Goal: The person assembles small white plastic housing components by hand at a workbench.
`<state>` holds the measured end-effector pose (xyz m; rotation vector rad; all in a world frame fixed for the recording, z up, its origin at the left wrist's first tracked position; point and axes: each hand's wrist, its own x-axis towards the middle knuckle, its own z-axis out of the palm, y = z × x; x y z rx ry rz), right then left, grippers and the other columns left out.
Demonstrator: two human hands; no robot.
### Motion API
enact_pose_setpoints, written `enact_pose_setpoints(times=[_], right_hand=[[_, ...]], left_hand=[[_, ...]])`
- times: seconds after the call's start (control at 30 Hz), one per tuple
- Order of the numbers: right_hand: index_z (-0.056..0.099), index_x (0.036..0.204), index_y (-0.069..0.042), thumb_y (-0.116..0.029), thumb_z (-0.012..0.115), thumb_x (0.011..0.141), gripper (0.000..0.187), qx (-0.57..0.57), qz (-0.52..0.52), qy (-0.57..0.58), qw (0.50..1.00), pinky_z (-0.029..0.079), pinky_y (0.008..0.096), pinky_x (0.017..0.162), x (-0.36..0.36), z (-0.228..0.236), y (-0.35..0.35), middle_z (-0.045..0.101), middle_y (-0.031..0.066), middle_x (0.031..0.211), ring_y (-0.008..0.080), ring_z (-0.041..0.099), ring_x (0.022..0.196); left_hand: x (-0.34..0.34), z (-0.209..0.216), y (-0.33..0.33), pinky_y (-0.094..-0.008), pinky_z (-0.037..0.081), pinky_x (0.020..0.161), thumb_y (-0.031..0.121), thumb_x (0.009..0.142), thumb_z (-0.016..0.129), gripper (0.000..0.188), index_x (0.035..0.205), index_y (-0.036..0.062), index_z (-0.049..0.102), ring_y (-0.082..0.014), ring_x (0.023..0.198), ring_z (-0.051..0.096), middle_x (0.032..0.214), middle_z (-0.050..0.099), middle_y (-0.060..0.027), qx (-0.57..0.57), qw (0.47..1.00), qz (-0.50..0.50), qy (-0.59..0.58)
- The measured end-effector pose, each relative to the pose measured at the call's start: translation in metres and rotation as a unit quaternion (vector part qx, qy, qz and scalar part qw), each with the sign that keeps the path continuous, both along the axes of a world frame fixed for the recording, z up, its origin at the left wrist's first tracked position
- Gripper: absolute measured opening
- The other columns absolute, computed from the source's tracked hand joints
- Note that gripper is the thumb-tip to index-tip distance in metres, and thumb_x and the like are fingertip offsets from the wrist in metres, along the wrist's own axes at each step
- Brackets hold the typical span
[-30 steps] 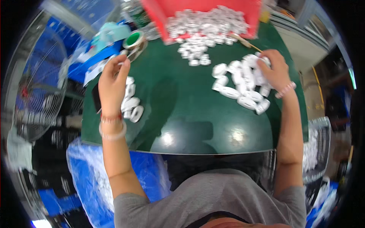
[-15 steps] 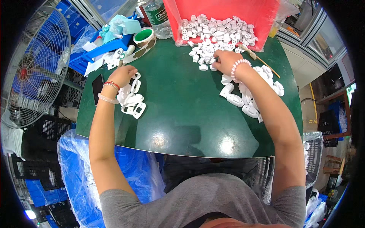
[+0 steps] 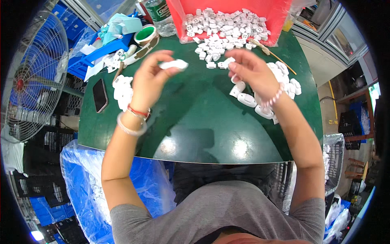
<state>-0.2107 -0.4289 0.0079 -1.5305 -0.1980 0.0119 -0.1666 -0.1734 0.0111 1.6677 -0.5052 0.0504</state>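
Observation:
My left hand (image 3: 148, 81) is raised over the left side of the green table (image 3: 187, 105), thumb and fingers closed on a white plastic housing (image 3: 175, 64). To the right, my right hand (image 3: 256, 75) pinches a small white plastic block (image 3: 228, 62) between thumb and fingertips. Just beyond it, many similar small blocks (image 3: 223, 26) spill out of a tipped red bin (image 3: 229, 4). Rounded white shells (image 3: 246, 99) lie beside and partly under my right hand. A group of white housings (image 3: 122, 90) sits next to my left wrist, partly hidden by it.
A phone (image 3: 100, 95) lies at the table's left edge. Behind it stand a blue tray (image 3: 87, 61), a green-cored tape roll (image 3: 145, 34) and a bottle (image 3: 158, 14). A thin stick (image 3: 282, 63) lies at right. A caged fan (image 3: 36, 77) stands far left.
My left hand has lifted a white housing from the left group and moved right, toward the middle. My right hand has drawn slightly back from the small blocks, with one pinched in it.

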Motion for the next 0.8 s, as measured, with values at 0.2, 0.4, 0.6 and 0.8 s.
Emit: enact_pose_setpoints(times=[0.2,0.4,0.6,0.8], right_hand=[[0.052,0.092,-0.001,-0.027,0.060,0.084,0.028,0.120,-0.055,0.119,0.984,0.038,0.0179,0.044,-0.041,-0.006,-0.006,0.054,0.0020,0.066,0.0062,0.049,0.053],[0.051,0.087,-0.002,-0.034,0.060,0.083,0.033,0.182,-0.020,0.166,0.969,0.037,0.0176,0.041,-0.045,-0.021,-0.017,0.051,0.0015,0.062,0.0071,0.047,0.047],[0.053,0.092,-0.002,-0.027,0.055,0.087,0.026,0.195,0.046,0.197,0.960,0.046,0.0190,0.048,-0.049,-0.015,-0.014,0.057,0.0048,0.074,0.0103,0.057,0.063],[0.055,0.099,-0.001,-0.020,0.053,0.088,0.022,0.187,0.034,0.179,0.965,0.050,0.0202,0.053,-0.046,-0.022,-0.022,0.059,0.0064,0.084,0.0111,0.059,0.071]], left_hand=[[-0.056,-0.014,-0.089,-0.0281,0.047,0.082,-0.012,0.072,0.062,0.055,0.119,0.0019,0.037,-0.0183,0.099,0.053,0.107,0.050,-0.0121,-0.139,0.984,-0.103,0.031],[-0.059,-0.033,-0.101,-0.0258,0.046,0.079,-0.008,0.070,0.066,0.036,0.104,-0.0004,0.055,-0.0144,0.099,0.051,0.111,0.049,-0.0090,-0.049,0.995,-0.069,-0.054],[-0.055,-0.039,-0.090,-0.0237,0.047,0.075,-0.013,0.072,0.061,0.035,0.104,-0.0011,0.053,-0.0142,0.091,0.054,0.111,0.051,-0.0122,-0.076,0.990,-0.084,-0.084],[-0.054,-0.040,-0.091,-0.0238,0.047,0.071,-0.011,0.070,0.065,0.034,0.101,-0.0013,0.055,-0.0123,0.085,0.053,0.106,0.049,-0.0095,-0.104,0.992,-0.043,-0.052]])
